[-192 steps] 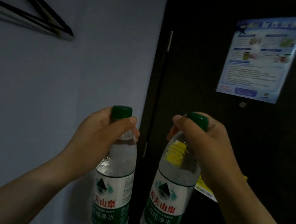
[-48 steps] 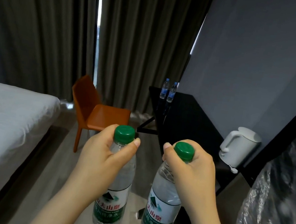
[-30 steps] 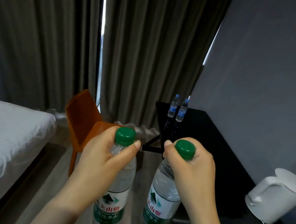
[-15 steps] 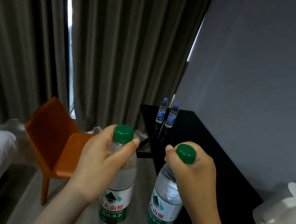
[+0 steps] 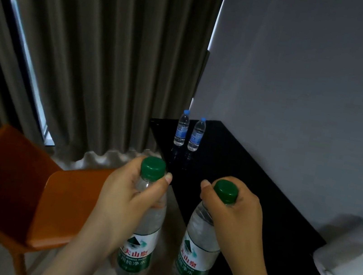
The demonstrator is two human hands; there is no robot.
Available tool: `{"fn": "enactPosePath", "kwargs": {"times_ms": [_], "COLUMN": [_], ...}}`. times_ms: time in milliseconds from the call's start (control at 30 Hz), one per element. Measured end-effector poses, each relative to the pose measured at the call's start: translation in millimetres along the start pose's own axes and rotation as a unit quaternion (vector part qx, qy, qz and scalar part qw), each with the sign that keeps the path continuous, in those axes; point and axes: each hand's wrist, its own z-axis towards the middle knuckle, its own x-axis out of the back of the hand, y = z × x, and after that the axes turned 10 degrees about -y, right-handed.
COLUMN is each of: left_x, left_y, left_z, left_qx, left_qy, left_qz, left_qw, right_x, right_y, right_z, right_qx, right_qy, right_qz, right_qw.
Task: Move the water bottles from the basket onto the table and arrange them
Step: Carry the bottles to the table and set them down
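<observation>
My left hand (image 5: 122, 201) grips the neck of a clear water bottle (image 5: 138, 247) with a green cap and a green and white label. My right hand (image 5: 234, 219) holds a matching green-capped bottle (image 5: 196, 254) the same way. Both bottles hang upright in the air, side by side, off the near left edge of a black table (image 5: 229, 175). Two smaller bottles with blue caps, one (image 5: 182, 128) left of the other (image 5: 196, 135), stand together near the table's far end. No basket is in view.
A white electric kettle (image 5: 354, 257) sits on the table's near right part against the grey wall. An orange chair (image 5: 19, 192) stands to the left of the table. Grey curtains (image 5: 108, 54) hang behind, with a strip of window showing.
The view has closed in on the table and swung right; the bed has left the frame. Both hands keep the same grip on the two green-capped bottles.
</observation>
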Motion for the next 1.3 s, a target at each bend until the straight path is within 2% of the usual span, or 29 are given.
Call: {"fn": "enactPosePath", "kwargs": {"times_ms": [300,433,600,933,1033,1167,1300], "left_x": [-29,-43,-50,-61,-60,-55,-51], "left_y": [-46,-60,-90,-167,-189,-219,-249], "left_z": [124,170,208,291,319,352,379], "left_qx": [-0.001,-0.009,0.02,0.096,0.118,0.119,0.1], "left_qy": [-0.036,-0.038,-0.061,-0.1,-0.124,-0.165,-0.202], "left_qz": [-0.043,-0.018,0.013,0.001,-0.032,-0.041,-0.005], "left_qw": [0.998,0.999,0.998,0.99,0.985,0.978,0.974], "right_x": [8,17,22,11,1,-15,-33], "right_y": [54,72,100,152,167,182,193], "right_z": [130,177,214,273,293,318,338], "right_qx": [0.003,0.005,-0.008,-0.071,-0.09,-0.116,-0.162], "right_qy": [0.017,0.012,0.019,0.036,0.042,0.054,0.075], "right_qz": [0.003,0.009,0.008,-0.004,-0.01,-0.025,-0.036], "right_qw": [1.0,1.0,1.0,0.997,0.995,0.991,0.983]}}
